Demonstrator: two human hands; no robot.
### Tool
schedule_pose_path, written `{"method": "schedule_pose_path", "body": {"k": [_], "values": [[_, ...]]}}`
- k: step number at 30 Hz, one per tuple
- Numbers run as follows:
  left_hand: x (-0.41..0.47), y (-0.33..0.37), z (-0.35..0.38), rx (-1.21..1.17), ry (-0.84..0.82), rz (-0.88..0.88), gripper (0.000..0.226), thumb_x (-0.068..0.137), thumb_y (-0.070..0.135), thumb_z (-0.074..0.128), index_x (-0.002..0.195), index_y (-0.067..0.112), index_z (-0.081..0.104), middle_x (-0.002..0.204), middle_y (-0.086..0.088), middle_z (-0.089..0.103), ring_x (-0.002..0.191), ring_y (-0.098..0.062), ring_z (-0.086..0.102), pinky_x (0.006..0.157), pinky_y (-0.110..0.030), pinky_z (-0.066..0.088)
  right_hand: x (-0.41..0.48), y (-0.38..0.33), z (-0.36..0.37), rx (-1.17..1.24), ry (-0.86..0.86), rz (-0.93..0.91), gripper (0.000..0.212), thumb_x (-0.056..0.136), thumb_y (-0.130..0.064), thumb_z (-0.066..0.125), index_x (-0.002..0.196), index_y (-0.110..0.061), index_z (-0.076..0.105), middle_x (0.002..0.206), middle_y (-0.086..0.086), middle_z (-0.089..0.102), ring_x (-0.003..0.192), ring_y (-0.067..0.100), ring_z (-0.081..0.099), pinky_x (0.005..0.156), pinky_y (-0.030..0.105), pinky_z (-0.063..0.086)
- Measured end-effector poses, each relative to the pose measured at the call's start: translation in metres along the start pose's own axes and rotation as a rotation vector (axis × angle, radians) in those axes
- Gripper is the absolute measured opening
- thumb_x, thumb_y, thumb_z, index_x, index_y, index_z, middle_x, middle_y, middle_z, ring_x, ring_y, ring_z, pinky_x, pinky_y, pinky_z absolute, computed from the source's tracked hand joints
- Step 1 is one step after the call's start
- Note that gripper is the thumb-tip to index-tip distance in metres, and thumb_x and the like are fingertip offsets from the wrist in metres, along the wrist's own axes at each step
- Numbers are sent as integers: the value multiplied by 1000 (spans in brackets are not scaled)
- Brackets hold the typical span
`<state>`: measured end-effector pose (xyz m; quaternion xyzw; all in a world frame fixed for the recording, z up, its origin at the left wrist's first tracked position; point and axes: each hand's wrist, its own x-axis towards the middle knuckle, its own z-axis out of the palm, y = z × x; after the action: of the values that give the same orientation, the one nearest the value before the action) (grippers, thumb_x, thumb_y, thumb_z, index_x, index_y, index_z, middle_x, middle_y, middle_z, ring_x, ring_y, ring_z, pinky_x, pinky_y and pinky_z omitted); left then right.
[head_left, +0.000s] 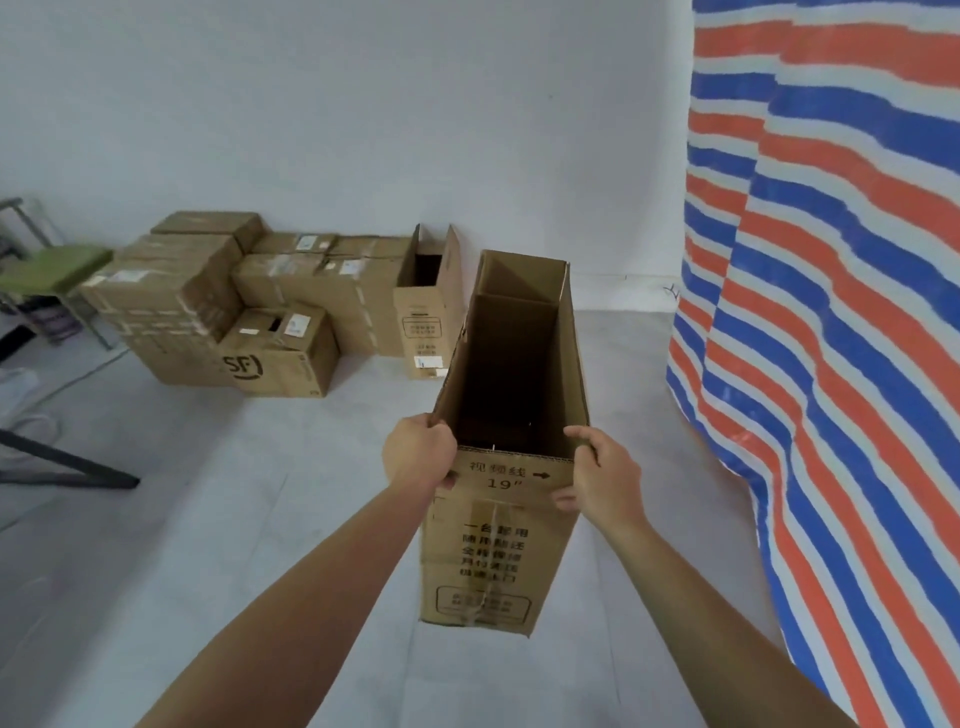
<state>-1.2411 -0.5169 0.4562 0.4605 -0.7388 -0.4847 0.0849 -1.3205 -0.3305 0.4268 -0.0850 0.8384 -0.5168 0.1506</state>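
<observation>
A tall, narrow cardboard box with printed black characters and "19"" on its near face stands upright in front of me, its top open and dark inside. My left hand grips the near left corner of its rim, fingers curled over the edge. My right hand holds the near right corner, thumb along the rim and fingers against the near face. Both forearms reach in from the bottom of the view.
A stack of taped cardboard boxes, one marked SF, sits against the white wall. A second tall open box stands beside it. A striped red, white and blue tarp hangs at right. A green stool and a dark metal leg are at left.
</observation>
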Motion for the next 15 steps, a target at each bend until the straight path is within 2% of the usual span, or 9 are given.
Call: {"method": "schedule_pose_path", "body": {"k": [5, 8, 9, 11, 13, 15], "values": [[103, 64, 45, 58, -42, 30, 23, 100, 22, 43, 96, 19, 66, 79, -5, 72, 47, -23, 70, 46, -25, 47, 117, -9, 3, 42, 71, 17, 36, 108, -24, 43, 143, -29, 52, 138, 1, 55, 76, 16, 73, 57, 24, 61], [168, 103, 87, 50, -61, 29, 24, 99, 20, 44, 94, 17, 68, 79, -6, 71, 52, -26, 71, 51, -33, 57, 199, -10, -4, 44, 98, 16, 38, 109, -19, 42, 145, -27, 52, 138, 1, 56, 83, 13, 68, 58, 23, 61], [184, 114, 97, 44, -56, 11, 24, 98, 20, 45, 95, 17, 68, 80, -5, 71, 51, -26, 71, 52, -33, 58, 221, -12, -8, 28, 108, 15, 39, 109, -18, 41, 145, -26, 52, 134, -2, 58, 81, 12, 67, 57, 21, 60], [221, 138, 117, 52, -44, -5, 23, 98, 20, 45, 97, 17, 68, 82, -5, 71, 50, -24, 71, 44, -27, 51, 270, -20, -14, 9, 115, 2, 41, 109, -18, 40, 148, -26, 48, 119, -13, 57, 75, 12, 66, 52, 15, 54], [257, 160, 128, 42, -27, -32, 22, 97, 20, 46, 102, 16, 67, 86, -6, 71, 52, -25, 71, 40, -23, 46, 314, -40, -15, -29, 99, -14, 47, 110, -20, 39, 155, -29, 35, 104, -21, 54, 71, 14, 65, 52, 14, 51], [294, 179, 132, 15, 4, -74, 22, 97, 21, 46, 105, 15, 66, 88, -8, 71, 52, -26, 72, 42, -25, 47, 353, -61, -13, -46, 82, 19, 54, 110, -22, 38, 160, -26, 19, 90, -19, 53, 69, 14, 64, 52, 17, 50]]}}
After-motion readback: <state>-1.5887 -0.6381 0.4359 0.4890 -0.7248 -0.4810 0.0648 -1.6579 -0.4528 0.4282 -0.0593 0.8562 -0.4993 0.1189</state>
